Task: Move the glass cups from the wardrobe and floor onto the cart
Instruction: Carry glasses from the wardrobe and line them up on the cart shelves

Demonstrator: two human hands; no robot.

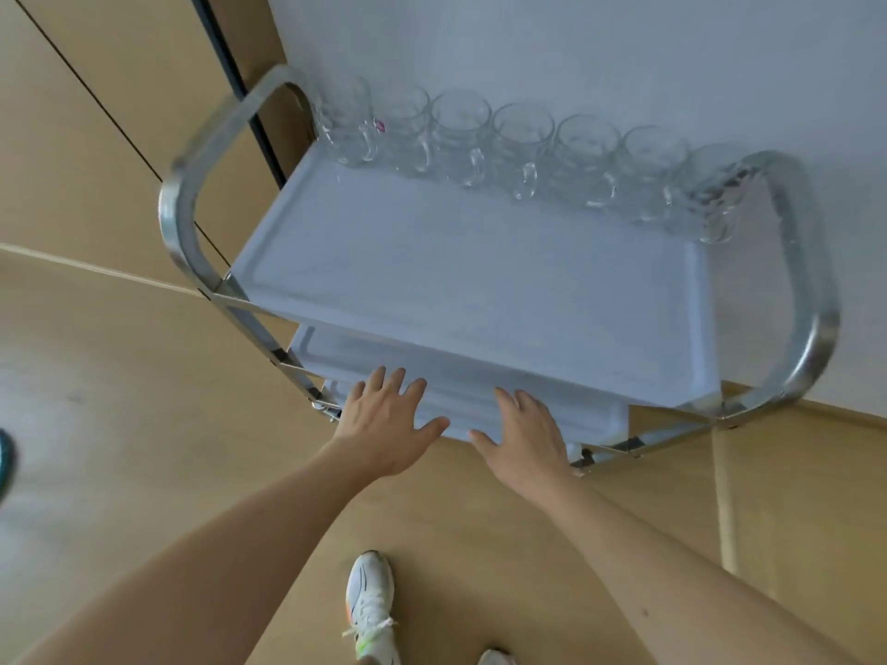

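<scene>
A steel-framed cart (811, 300) with white shelves stands against the wall. Several clear glass cups (523, 146) with handles stand in a row along the far edge of its top shelf (461, 280). My left hand (384, 424) and my right hand (528, 434) reach forward with fingers spread, in front of the near edge of the lower shelf (461, 376). Both hands hold nothing.
Tall wooden wardrobe panels (96, 112) rise at the left beside the cart. The wooden floor (144, 424) spreads below. My white shoe (369, 607) shows at the bottom. A dark object (5, 458) pokes in at the left edge.
</scene>
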